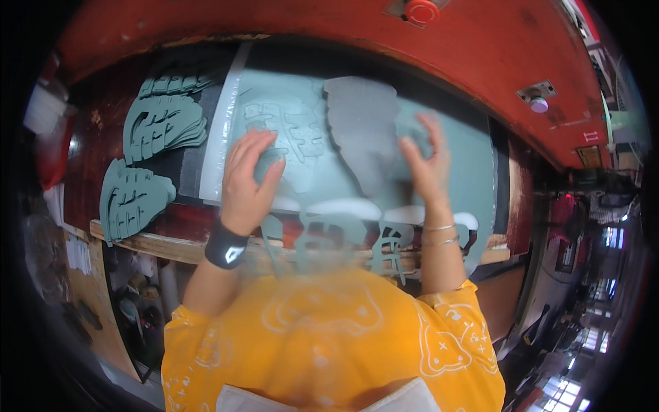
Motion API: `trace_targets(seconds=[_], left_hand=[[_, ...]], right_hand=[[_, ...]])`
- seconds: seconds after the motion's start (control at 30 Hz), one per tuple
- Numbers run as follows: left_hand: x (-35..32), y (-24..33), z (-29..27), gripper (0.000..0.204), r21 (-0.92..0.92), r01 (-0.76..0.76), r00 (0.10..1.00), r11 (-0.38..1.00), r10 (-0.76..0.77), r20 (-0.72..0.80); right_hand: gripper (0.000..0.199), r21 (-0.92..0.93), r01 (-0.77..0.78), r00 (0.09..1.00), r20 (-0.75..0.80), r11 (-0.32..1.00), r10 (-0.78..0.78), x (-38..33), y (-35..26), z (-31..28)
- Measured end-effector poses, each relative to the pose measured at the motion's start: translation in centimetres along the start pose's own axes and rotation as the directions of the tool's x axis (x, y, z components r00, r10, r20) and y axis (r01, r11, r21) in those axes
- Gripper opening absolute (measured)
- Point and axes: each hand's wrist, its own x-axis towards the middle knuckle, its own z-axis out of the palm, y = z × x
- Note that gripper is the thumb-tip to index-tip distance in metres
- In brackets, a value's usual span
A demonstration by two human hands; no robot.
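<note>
A pale green sheet (453,185) lies on the work surface under a red machine. My left hand (250,178), with a black wristband, is over its left part, thumb and fingers apart, holding nothing. Just beyond those fingertips, cut shapes with slots (302,130) show in the sheet. A flat grey plate (364,130) with a wavy left edge lies on the sheet between my hands; I cannot tell whether it is a cutting die. My right hand (429,165) is beside the plate's right edge, slightly blurred, fingers spread and nothing in them.
Stacks of slotted green cut pieces (165,123) lie at the left, with another pile (134,199) nearer me. Green cut-out scrap (333,233) hangs over the wooden front edge (165,244). The red machine body (480,62) spans the far side, bearing a red button (420,11) and a pale knob (539,104).
</note>
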Motion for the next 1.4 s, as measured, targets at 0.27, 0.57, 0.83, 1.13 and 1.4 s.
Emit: trace_targets(seconds=[0.27, 0.57, 0.83, 1.13, 1.4], left_hand=[[-8.6, 5.5, 2.9, 0.003, -0.29, -0.168, 0.917, 0.942, 0.257, 0.306], [-10.1, 4.0, 4.3, 0.01, -0.134, -0.225, 0.949, 0.965, 0.248, 0.196], [-10.5, 4.2, 5.5, 0.016, 0.074, -0.259, 0.954, 0.963, 0.242, 0.179], [-11.7, 5.2, 6.2, 0.022, 0.278, -0.335, 0.94, 0.9, 0.298, 0.167], [-12.0, 5.1, 6.2, 0.023, 0.324, -0.308, 0.947, 0.894, 0.256, 0.194]], right_hand=[[0.067, -0.392, 0.036, 0.497, -0.791, 0.919, -0.357, 5.1, 2.9, -14.8], [0.073, -0.033, 0.231, 0.587, -0.792, 0.972, -0.166, 0.8, 4.1, -17.3], [0.027, -0.411, 0.202, 0.957, 0.276, 0.889, -0.09, -16.7, 0.6, -7.2], [0.019, -0.575, 0.485, 0.853, 0.477, 0.659, -0.212, -18.0, -3.0, -6.4], [0.02, -0.549, 0.449, 0.83, 0.549, 0.705, -0.101, -17.5, -3.5, -7.1]])
